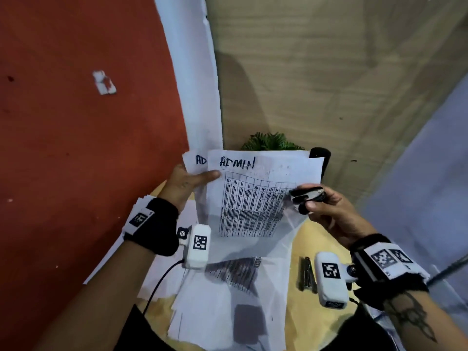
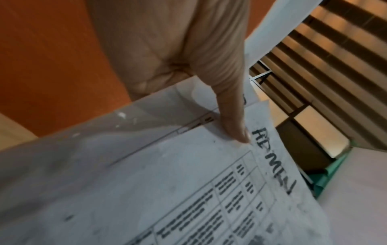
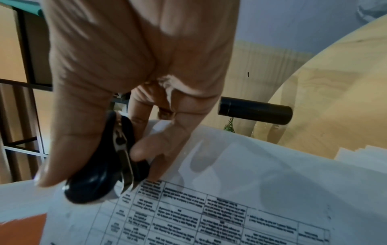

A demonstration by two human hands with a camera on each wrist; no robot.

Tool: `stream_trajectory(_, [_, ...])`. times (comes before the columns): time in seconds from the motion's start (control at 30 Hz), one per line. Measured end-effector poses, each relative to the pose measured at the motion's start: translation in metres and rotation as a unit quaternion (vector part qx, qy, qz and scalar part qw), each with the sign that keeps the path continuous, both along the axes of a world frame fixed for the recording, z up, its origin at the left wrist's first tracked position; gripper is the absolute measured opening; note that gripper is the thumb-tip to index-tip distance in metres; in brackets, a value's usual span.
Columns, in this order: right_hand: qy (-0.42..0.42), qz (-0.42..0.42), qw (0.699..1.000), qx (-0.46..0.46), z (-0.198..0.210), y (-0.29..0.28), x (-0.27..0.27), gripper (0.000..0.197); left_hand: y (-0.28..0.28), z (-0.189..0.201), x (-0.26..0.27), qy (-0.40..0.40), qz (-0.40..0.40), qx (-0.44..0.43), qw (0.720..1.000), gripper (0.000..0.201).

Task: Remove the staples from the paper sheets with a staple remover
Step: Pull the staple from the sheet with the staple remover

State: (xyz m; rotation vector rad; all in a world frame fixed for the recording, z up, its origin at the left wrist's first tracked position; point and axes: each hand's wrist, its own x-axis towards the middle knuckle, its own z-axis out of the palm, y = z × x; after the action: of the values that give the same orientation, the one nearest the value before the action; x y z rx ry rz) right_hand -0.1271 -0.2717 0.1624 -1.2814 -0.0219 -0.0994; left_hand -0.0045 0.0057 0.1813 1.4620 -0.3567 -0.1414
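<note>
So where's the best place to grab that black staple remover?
By its two rounded black wings, squeezed from opposite sides, as the right hand does: thumb on one, fingers on the other. That leaves the staple remover with its metal claws free, pointing at the paper sheets.

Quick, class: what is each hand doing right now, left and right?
Left hand: pinches the white printed paper sheets marked ADMIN at their top left corner.
Right hand: grips the black and metal staple remover at the sheets' right edge.
</note>
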Motion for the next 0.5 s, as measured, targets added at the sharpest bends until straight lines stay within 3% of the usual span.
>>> stream_trajectory(0.1, [-0.021, -0.027, 0.999, -0.017, 0.010, -0.006, -0.011, 0.063, -0.006, 0.020, -0.017, -0.026, -0.011, -0.007, 1.000, 0.043])
stream_trajectory(0.27, [-0.032, -0.060, 0.998, -0.014, 0.020, -0.011, -0.020, 0.069, -0.014, 0.040, -0.038, -0.030, -0.022, 0.021, 0.999, 0.011])
stream_trajectory(0.4, [-0.047, -0.131, 0.989, -0.047, 0.023, -0.010, -0.022, 0.067, -0.020, 0.050, -0.042, -0.060, 0.008, -0.013, 0.998, 0.020])
stream_trajectory(0.5, [-0.130, -0.264, 0.944, -0.148, 0.040, -0.006, -0.025, 0.044, -0.022, 0.053, -0.041, -0.096, 0.030, -0.019, 0.995, 0.023])
